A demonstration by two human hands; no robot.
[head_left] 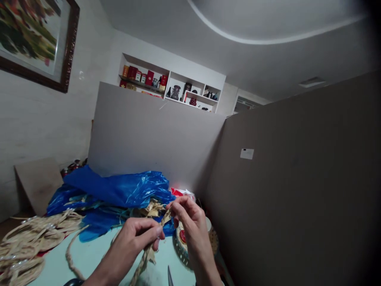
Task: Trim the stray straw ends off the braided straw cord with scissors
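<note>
A braided cord of dry, straw-coloured husk runs up from the bottom edge through both hands. My left hand pinches it between thumb and fingers. Just above and to the right, my right hand closes on the upper end, fingertips bent over it. A loose husk flap sticks out of the braid below my left hand. Close by on the pale green tabletop, a pointed metal blade shows at the bottom edge. Another length of twisted cord curves across the table left of my left forearm.
A blue plastic bag with dry husks lies at the back of the table. Woven straw pieces are piled at the left. A round basket stands beside my right wrist. Grey partitions enclose the back and right.
</note>
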